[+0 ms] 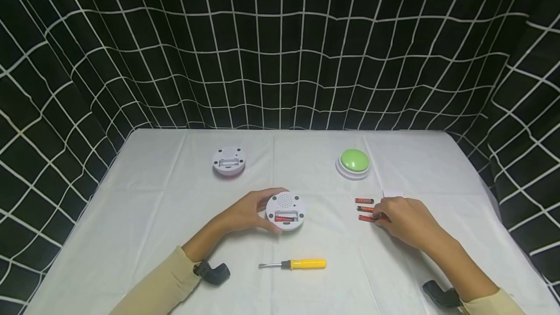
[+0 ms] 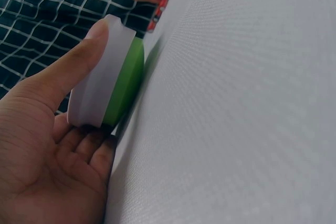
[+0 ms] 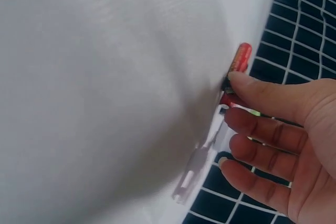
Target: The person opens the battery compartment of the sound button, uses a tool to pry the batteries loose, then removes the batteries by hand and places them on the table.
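My left hand (image 1: 250, 211) grips a round push-button (image 1: 285, 201) by its sides, thumb at the near edge. It is turned over, white base up, its green dome (image 2: 126, 85) facing the table in the left wrist view. One red battery (image 1: 284, 218) lies in its open battery compartment. To the right, my right hand (image 1: 404, 220) pinches the end of a red battery (image 3: 241, 57) between thumb and forefinger, low at the cloth. That is the nearest of three loose batteries; the middle one (image 1: 365, 209) and far one (image 1: 364, 201) lie beside it.
A yellow-handled screwdriver (image 1: 308, 264) lies in front. Behind stand another upturned push-button (image 1: 229, 161) at left and an upright green one (image 1: 355, 162) at right. White plastic pieces (image 3: 190, 176) lie beyond my right hand. Black netted curtain (image 1: 280, 52) borders the white table.
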`<state>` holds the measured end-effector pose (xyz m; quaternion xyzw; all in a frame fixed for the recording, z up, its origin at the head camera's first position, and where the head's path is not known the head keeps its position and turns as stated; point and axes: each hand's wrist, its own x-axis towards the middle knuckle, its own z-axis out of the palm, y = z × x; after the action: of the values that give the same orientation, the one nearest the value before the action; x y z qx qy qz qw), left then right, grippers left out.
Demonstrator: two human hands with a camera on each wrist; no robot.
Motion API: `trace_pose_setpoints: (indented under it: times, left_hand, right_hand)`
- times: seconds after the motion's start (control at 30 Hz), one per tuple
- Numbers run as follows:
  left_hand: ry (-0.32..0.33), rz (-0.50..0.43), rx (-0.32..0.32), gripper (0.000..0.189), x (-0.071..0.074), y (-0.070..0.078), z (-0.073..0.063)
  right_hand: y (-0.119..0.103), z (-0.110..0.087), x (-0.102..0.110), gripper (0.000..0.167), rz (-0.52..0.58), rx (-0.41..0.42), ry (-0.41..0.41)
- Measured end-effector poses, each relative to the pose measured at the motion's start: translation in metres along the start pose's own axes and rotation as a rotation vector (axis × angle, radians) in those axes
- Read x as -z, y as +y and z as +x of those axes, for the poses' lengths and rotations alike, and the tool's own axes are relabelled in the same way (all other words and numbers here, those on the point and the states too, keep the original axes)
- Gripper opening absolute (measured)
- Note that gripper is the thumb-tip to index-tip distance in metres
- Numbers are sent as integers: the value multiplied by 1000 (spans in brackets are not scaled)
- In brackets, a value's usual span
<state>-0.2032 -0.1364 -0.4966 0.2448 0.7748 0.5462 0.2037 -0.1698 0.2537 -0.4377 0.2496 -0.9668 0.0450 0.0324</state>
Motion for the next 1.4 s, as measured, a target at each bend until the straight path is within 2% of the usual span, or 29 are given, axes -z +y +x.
trace_pose_setpoints:
  times: [0.33,0.6,1.4]
  left_hand:
    - [2,-7,-8,97,0,1,0]
    - [0,-14,3,96,-1,3,0]
    - [-1,-18,-7,97,0,2,0]
  right_hand:
    - [-20,10,20,11,0,38,68]
    - [-41,17,32,15,19,119,110]
    - [-86,41,44,9,56,192,164]
